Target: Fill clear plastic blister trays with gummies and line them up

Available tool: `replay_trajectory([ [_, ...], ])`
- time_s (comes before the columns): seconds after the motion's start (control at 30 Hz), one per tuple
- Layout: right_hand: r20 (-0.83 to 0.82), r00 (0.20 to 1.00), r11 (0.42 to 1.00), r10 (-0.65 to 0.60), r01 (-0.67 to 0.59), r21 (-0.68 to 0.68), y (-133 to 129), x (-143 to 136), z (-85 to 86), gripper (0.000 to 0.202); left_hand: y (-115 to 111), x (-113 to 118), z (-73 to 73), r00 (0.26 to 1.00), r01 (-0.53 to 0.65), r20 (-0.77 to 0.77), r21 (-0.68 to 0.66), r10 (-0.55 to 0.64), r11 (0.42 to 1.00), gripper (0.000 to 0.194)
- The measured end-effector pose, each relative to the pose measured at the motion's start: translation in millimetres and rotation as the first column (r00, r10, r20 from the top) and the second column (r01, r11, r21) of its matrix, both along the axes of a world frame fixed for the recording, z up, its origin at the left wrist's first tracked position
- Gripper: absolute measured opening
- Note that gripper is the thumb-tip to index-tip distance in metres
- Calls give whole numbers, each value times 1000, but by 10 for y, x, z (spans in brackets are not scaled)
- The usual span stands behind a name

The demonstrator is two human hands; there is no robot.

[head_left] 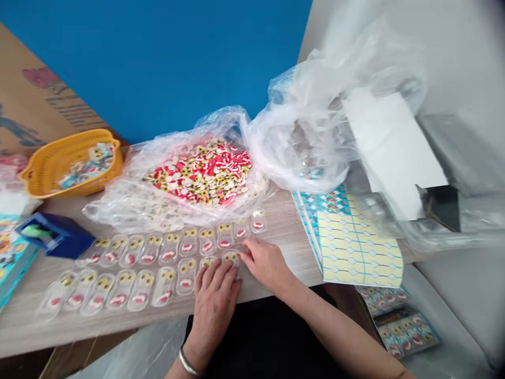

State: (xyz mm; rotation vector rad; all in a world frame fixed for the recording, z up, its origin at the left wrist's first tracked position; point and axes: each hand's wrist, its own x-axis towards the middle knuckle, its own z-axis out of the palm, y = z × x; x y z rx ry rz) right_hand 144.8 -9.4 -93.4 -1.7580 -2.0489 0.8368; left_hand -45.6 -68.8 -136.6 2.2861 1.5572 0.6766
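Two rows of small clear plastic trays lie on the table, each with yellow-ringed eye pieces and a red-and-white mouth piece. My left hand rests palm down over the right end of the front row, fingers stretched forward and slightly apart. It partly covers two trays there. My right hand has its thumb and index finger bent together at the right edge of the last front-row clear tray. Whatever lies between those fingertips is too small to make out. Behind the rows, an open plastic bag holds a heap of loose eye and mouth pieces.
A yellow basket with small packets and a blue tape dispenser stand at left. On the right lie yellow printed sheets, crumpled plastic bags and white card. Packed sheets sit below the table edge.
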Motion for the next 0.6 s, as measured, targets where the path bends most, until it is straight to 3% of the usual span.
replay_trajectory([
  [0.1,123,975,976,-184,167,137,90,407,43,17,50,-11,7,997,52,-60,114,-45,992,25],
  [0.17,265,908,937,-323,268,224,196,709,11,18,74,17,54,997,67,-56,168,-58,984,26],
  [0.23,411,836,927,-363,281,249,314,945,-48,20,115,100,122,998,59,23,174,-64,983,26],
  [0.3,482,814,943,-325,242,228,405,1075,-88,22,193,246,209,983,33,177,94,-49,995,24],
  [0.37,425,857,952,-291,216,217,431,1101,-69,22,315,435,316,927,5,375,-86,28,996,23],
  [0.43,242,937,954,-252,198,226,380,1052,23,19,470,637,436,793,14,572,-357,207,934,28],
  [0.5,19,989,958,-144,135,253,275,964,164,16,634,818,551,536,149,706,-619,463,771,41],
  [0.57,-110,993,952,43,-8,304,168,862,311,16,784,951,635,249,379,698,-708,672,596,50],
  [0.6,-130,982,941,138,-89,328,132,810,375,16,848,993,659,145,461,669,-697,729,548,52],
])
